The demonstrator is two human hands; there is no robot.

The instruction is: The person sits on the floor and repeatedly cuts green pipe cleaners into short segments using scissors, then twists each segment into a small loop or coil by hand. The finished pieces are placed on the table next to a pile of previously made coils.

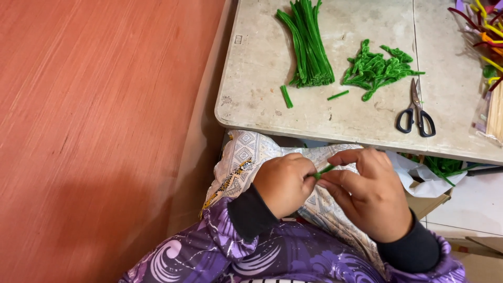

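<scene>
Over my lap, my left hand [284, 183] and my right hand [367, 193] meet fingertip to fingertip, both pinching one short green pipe cleaner piece [324, 170]. Only a small bit of it shows between the fingers. On the pale table [251, 94] above lie a bundle of long green pipe cleaners [309, 44], a heap of bent green pieces [376, 69] and two loose short pieces [286, 96].
Black-handled scissors [416, 111] lie on the table right of the heap. Coloured pipe cleaners [487, 36] and a packet of wooden sticks [495, 112] sit at the right edge. Under the table, a box with a white bag [427, 175] holds green scraps. An orange wall [94, 131] stands at left.
</scene>
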